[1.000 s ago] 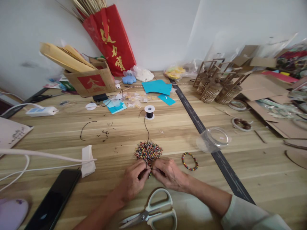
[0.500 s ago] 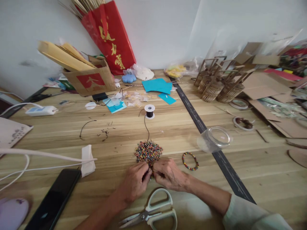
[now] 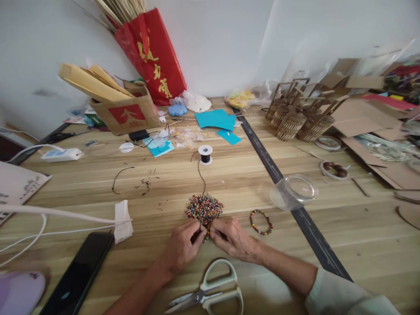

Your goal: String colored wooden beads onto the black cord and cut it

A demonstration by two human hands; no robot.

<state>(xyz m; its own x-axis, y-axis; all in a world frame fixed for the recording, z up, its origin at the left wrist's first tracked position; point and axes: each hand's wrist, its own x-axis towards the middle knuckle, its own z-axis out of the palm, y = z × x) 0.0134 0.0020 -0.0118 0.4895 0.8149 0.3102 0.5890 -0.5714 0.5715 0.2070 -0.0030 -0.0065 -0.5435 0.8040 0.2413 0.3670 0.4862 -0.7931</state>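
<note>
My left hand (image 3: 184, 247) is closed in a pinch on a thin black cord (image 3: 203, 180), which runs back across the beads to a white spool (image 3: 205, 150). Almost touching it, my right hand (image 3: 234, 238) has its fingers pressed together; whatever is in them is hidden. Both hands rest at the front edge of a pile of small multicoloured beads (image 3: 204, 209), and a few beads show between them. A beaded bracelet (image 3: 252, 221) lies to the right of my right hand. Scissors (image 3: 197, 298) with pale handles lie partly open below the hands.
A black phone (image 3: 78, 273) and white cables lie at left. A clear plastic jar (image 3: 292, 192) stands at right on a dark strip. Behind are blue cards (image 3: 215, 119), a cardboard box (image 3: 127, 116), a red bag (image 3: 154, 57) and small woven baskets (image 3: 290, 122).
The view has shifted slightly, so everything sits a little lower and to the right. My hands stay together at the beads, with only slight finger movement.
</note>
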